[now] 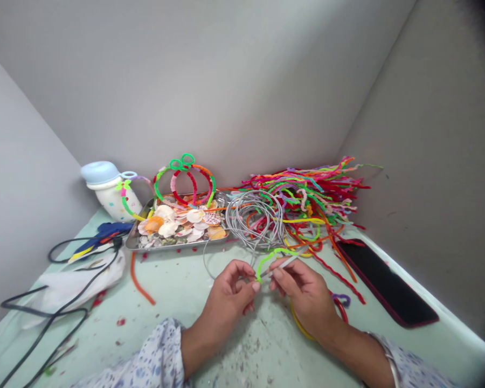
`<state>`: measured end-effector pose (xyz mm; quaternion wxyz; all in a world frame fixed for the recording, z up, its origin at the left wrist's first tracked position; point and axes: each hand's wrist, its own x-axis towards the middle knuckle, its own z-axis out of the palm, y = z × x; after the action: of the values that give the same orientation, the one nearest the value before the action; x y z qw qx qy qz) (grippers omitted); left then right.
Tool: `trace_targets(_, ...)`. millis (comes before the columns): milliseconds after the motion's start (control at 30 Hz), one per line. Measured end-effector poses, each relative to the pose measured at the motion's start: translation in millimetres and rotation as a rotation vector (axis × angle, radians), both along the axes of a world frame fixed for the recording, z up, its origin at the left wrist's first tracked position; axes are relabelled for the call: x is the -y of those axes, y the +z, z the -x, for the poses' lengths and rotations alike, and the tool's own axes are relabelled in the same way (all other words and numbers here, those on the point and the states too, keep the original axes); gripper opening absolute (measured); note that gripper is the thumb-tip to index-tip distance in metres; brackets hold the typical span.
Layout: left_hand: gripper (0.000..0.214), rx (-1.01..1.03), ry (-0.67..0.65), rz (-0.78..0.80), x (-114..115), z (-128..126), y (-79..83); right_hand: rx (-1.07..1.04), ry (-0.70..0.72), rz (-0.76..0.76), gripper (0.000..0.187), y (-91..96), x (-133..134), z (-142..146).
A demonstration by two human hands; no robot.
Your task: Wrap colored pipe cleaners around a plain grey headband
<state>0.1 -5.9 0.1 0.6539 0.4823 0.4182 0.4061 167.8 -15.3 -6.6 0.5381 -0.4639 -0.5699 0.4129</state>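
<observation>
My left hand (231, 293) and my right hand (303, 293) meet over the pale green table (178, 318), fingers pinched. Between them runs a thin grey headband (285, 262) with a neon green pipe cleaner (267, 261) wound round part of it. The left fingers pinch the green end at the band; the right fingers grip the bare grey band. Under my right wrist lie a yellow ring and a red ring (339, 310). A bundle of bare grey headbands (255, 218) sits just behind my hands.
A heap of coloured pipe cleaners (307, 196) lies at the back right. A metal tray of seashells (178, 226) holds wrapped headbands (186, 178). A white jar (111, 188), blue glue gun (101, 234), black cord (56, 302) and white bag are left; a dark phone (383, 283) is right.
</observation>
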Motion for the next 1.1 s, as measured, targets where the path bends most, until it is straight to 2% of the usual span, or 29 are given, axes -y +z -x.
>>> trace_targets(233, 0.017, -0.154, 0.100, -0.139, 3.4, 1.2, -3.2, -0.014, -0.001, 0.036, 0.020, -3.4, -0.1, 0.4)
trace_targets(500, 0.007, -0.304, 0.203, -0.393, 4.9, 4.6, -4.2, -0.021, -0.011, 0.039, 0.022, -0.4, 0.4, 1.8)
trace_targets(700, 0.005, -0.336, 0.253, -0.452, 3.4, 4.5, -2.8, -0.061, 0.017, 0.041, 0.026, -1.6, 2.5, -0.8)
trace_targets(1100, 0.006, -0.362, 0.245, -0.469, 4.7, 4.9, 1.2, -0.046, 0.006, 0.049, 0.033, 1.2, 3.8, -0.5)
